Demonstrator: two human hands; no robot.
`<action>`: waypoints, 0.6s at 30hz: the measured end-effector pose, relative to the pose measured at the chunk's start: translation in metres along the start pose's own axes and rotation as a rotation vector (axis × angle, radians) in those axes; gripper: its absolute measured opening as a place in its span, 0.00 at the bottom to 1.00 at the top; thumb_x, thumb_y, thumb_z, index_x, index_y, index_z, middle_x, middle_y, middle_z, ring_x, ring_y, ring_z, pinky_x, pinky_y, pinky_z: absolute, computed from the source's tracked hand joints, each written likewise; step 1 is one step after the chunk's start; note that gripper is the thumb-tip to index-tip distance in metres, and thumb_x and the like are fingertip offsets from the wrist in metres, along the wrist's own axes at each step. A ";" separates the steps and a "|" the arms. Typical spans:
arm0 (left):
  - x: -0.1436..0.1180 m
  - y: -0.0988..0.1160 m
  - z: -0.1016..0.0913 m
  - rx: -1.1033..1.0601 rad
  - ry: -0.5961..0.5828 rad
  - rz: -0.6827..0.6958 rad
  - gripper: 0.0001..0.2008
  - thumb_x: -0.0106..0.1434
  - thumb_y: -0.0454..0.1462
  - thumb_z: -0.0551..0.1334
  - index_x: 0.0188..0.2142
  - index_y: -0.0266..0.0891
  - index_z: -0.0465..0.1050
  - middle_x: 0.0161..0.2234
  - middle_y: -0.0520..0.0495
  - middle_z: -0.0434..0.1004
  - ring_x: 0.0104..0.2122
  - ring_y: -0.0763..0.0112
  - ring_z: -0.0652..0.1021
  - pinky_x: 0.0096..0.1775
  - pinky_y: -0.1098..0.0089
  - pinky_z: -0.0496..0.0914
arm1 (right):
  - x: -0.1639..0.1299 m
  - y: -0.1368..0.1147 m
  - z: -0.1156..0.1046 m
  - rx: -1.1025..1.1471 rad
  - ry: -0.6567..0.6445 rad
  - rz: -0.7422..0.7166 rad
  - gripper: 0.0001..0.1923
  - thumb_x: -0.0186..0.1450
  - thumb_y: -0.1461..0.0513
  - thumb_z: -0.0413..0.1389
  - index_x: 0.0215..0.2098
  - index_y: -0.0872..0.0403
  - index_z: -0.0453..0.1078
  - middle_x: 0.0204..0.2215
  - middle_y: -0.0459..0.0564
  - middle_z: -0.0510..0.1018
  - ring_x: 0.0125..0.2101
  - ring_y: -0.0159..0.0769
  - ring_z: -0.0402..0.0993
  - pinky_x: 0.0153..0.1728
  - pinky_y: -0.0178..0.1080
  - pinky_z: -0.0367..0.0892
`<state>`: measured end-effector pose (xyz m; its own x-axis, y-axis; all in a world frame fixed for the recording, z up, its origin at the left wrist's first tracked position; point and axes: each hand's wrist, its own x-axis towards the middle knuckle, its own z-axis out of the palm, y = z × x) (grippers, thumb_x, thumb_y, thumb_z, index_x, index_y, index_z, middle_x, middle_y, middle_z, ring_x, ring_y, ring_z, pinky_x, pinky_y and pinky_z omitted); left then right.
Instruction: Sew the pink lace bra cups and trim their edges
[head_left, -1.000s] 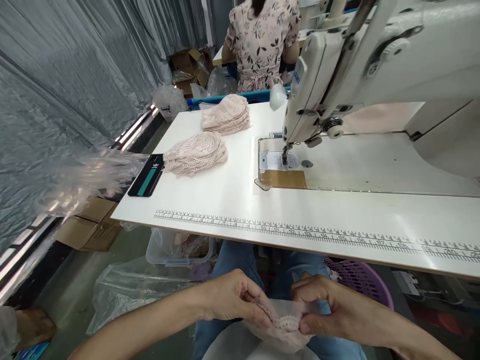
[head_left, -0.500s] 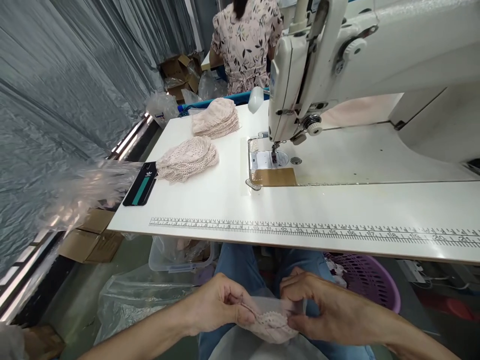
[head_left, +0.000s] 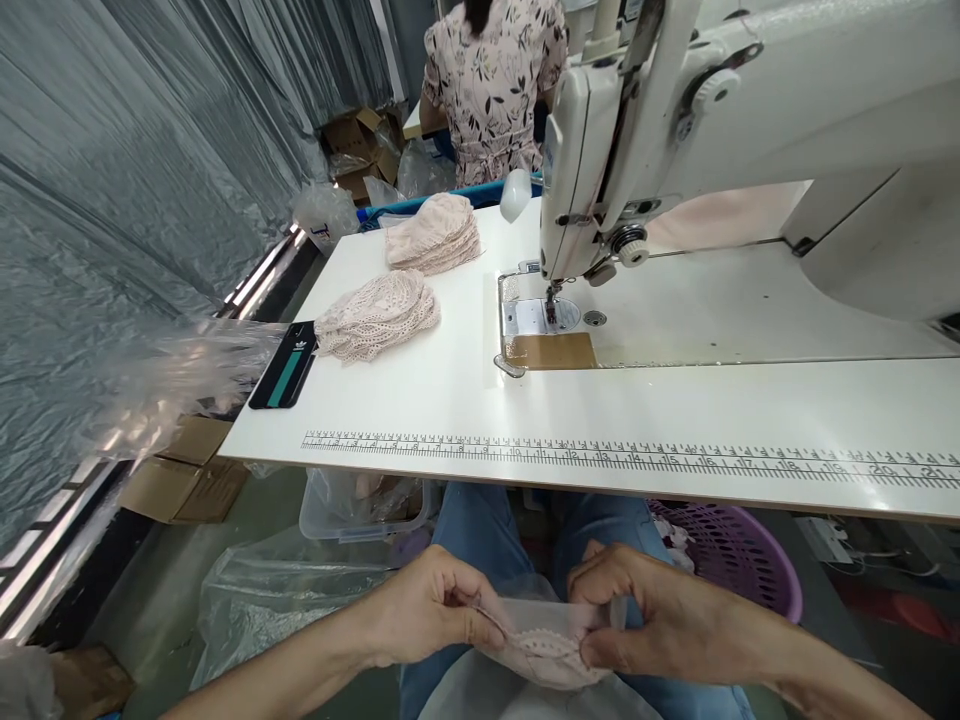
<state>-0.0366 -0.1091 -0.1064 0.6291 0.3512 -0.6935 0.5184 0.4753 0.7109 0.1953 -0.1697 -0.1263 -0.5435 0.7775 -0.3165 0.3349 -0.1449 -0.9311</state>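
Lace (head_left: pixel 551 665), and it's held crosswise over the lap (head_left: pixel 471 535), below the white table (head_left: pixel 405 400): left end pinched by the left hand (head_left: pixel 444 607), right end by the right hand (head_left: pixel 646 612), long axis running side to side, neither nearer.

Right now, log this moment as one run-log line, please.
left grip: pinching lace-trimmed fabric | right grip: pinching same fabric | location: over lap | table: two fabric stacks, sewing machine
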 end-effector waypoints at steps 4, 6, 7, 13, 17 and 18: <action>-0.001 -0.002 -0.007 -0.034 -0.113 -0.007 0.11 0.48 0.39 0.70 0.32 0.37 0.79 0.28 0.49 0.79 0.29 0.72 0.77 0.35 0.74 0.71 | 0.001 -0.005 0.002 0.008 -0.050 0.006 0.04 0.54 0.64 0.57 0.23 0.57 0.71 0.24 0.46 0.73 0.31 0.34 0.69 0.31 0.33 0.64; 0.000 -0.001 -0.008 -0.043 -0.192 -0.010 0.15 0.46 0.40 0.71 0.35 0.37 0.78 0.30 0.49 0.79 0.31 0.71 0.77 0.36 0.74 0.71 | 0.004 -0.009 0.004 0.001 -0.074 0.001 0.03 0.54 0.65 0.57 0.23 0.57 0.72 0.24 0.45 0.73 0.30 0.32 0.69 0.30 0.32 0.64; 0.000 0.001 -0.008 -0.037 -0.223 -0.007 0.18 0.45 0.40 0.71 0.36 0.38 0.78 0.31 0.49 0.79 0.32 0.71 0.78 0.37 0.74 0.71 | 0.006 -0.011 0.005 -0.005 -0.082 -0.001 0.04 0.54 0.66 0.56 0.24 0.57 0.73 0.24 0.45 0.73 0.30 0.32 0.69 0.30 0.32 0.64; 0.013 0.011 0.003 0.091 -0.216 -0.023 0.18 0.44 0.42 0.71 0.35 0.36 0.78 0.30 0.49 0.79 0.33 0.67 0.78 0.36 0.74 0.71 | 0.011 -0.015 0.004 -0.055 -0.120 0.000 0.06 0.54 0.68 0.54 0.25 0.56 0.73 0.23 0.44 0.73 0.30 0.32 0.68 0.29 0.31 0.62; 0.020 0.009 0.006 0.026 -0.185 -0.040 0.17 0.45 0.44 0.70 0.32 0.35 0.79 0.27 0.49 0.78 0.31 0.68 0.78 0.37 0.72 0.72 | 0.005 -0.014 -0.005 -0.087 -0.121 0.022 0.04 0.56 0.67 0.56 0.27 0.55 0.73 0.26 0.45 0.74 0.31 0.32 0.69 0.32 0.33 0.62; 0.020 0.008 0.005 0.017 -0.183 -0.046 0.17 0.44 0.44 0.70 0.32 0.35 0.79 0.26 0.49 0.78 0.30 0.68 0.78 0.37 0.72 0.72 | 0.003 -0.014 -0.008 -0.099 -0.117 0.029 0.03 0.55 0.66 0.57 0.28 0.55 0.73 0.27 0.45 0.75 0.31 0.33 0.69 0.33 0.33 0.62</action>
<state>-0.0165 -0.1024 -0.1137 0.6985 0.1762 -0.6935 0.5576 0.4735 0.6819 0.1950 -0.1609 -0.1130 -0.6169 0.6961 -0.3673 0.4228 -0.1006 -0.9006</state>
